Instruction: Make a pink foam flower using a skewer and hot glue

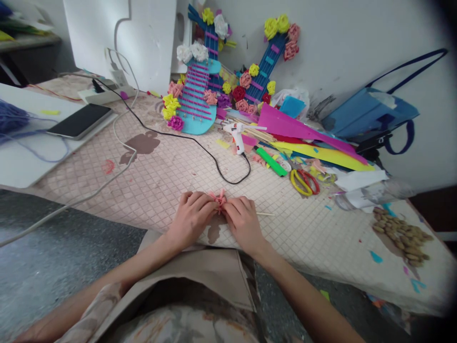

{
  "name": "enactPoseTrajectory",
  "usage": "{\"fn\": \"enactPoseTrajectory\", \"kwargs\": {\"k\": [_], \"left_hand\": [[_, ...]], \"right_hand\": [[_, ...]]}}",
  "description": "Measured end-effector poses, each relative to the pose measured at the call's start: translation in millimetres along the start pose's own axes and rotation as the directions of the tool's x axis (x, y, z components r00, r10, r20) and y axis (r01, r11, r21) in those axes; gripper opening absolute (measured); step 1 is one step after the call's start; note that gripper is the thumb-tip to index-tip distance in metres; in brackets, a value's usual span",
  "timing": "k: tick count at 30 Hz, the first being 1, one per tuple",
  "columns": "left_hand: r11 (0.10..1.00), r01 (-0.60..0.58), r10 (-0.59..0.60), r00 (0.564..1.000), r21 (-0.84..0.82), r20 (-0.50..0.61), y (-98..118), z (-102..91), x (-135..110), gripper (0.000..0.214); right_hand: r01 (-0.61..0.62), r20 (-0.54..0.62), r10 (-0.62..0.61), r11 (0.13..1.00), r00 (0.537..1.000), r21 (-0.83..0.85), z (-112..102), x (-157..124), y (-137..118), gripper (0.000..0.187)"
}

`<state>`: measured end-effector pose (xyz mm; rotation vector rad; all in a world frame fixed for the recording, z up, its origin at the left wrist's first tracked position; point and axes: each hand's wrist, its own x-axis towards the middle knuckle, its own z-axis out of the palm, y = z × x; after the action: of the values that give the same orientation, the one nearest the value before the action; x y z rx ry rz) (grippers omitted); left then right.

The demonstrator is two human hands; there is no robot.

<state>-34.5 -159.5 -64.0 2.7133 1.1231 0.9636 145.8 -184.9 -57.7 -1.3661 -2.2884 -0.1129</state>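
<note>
Both my hands meet at the near edge of a checked mat [160,171]. My left hand [192,217] and my right hand [243,220] have their fingers curled and pinched round a small pink foam flower [219,199] held between them. A thin wooden stick [264,214] pokes out to the right from under my right hand. The lower part of the flower is hidden by my fingers.
A white glue gun [237,135] with a black cord lies beyond my hands. Yellow and red scissors [303,181], a green marker [271,161] and coloured foam sheets [303,133] lie to the right. Foam guitars with flowers [198,93] lean on the wall. A phone [79,120] lies left, nuts [402,234] right.
</note>
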Motion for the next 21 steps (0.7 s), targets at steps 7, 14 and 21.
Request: {"fn": "enactPoseTrajectory", "kwargs": {"k": [7,14,21], "left_hand": [[1.0,-0.014,0.014,1.0,0.004,0.005,-0.4,-0.4,0.6,0.013],[1.0,-0.021,0.021,1.0,-0.011,0.0,-0.6,-0.1,2.3,0.014],[1.0,-0.024,0.024,1.0,-0.012,0.005,-0.4,-2.2,2.5,0.014]], "right_hand": [[-0.031,-0.038,0.033,0.999,0.999,0.037,-0.8,-2.1,-2.2,0.014],[-0.083,-0.079,0.091,0.992,0.993,0.098,-3.5,-1.3,-10.3,0.016],[-0.129,-0.066,0.131,0.991,0.989,0.03,1.0,-0.9,-14.7,0.013]]}}
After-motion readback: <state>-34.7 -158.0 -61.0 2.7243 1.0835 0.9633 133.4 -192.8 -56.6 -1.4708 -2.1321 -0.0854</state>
